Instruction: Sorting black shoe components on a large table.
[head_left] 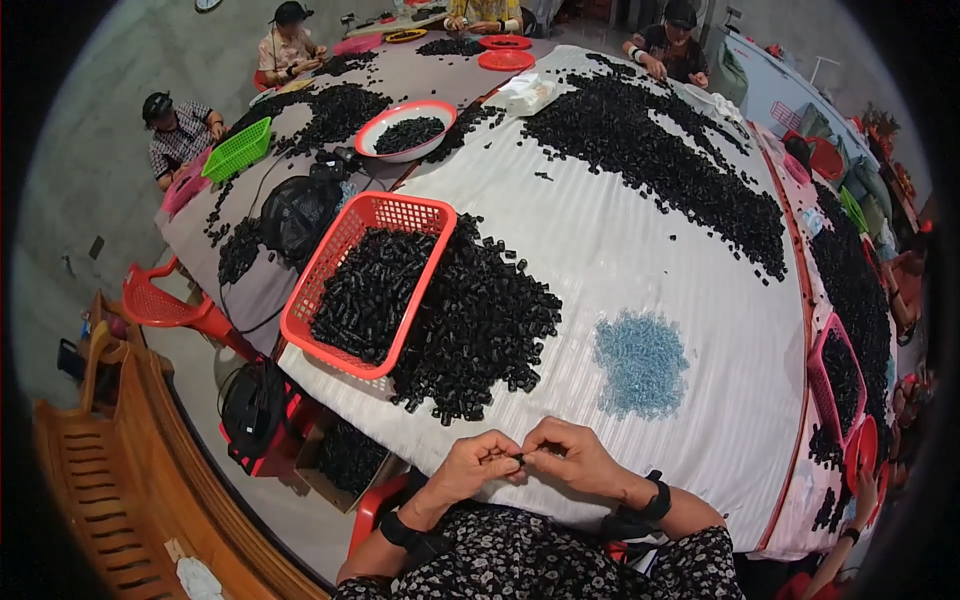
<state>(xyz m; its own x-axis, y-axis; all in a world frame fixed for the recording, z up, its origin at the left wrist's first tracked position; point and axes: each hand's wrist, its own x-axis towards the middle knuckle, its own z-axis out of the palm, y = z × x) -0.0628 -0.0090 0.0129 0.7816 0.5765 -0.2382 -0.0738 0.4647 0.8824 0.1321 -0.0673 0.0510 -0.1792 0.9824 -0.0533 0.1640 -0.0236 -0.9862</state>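
Close to the table's near edge, my left hand pinches a small black plastic part. My right hand meets it there, thumb and forefinger pressed together at the same part; whether they grip a second small piece is hidden. Just beyond my hands spreads a heap of small black plastic parts. To its left a red-orange plastic basket holds more black pieces. Right of the heap lies a patch of small clear bluish pieces on the white cloth.
A large pile of black parts covers the far side. A red-rimmed basin, a green basket and a black mesh bag stand at left. Co-workers sit around the table. A wooden bench and a red chair flank my left.
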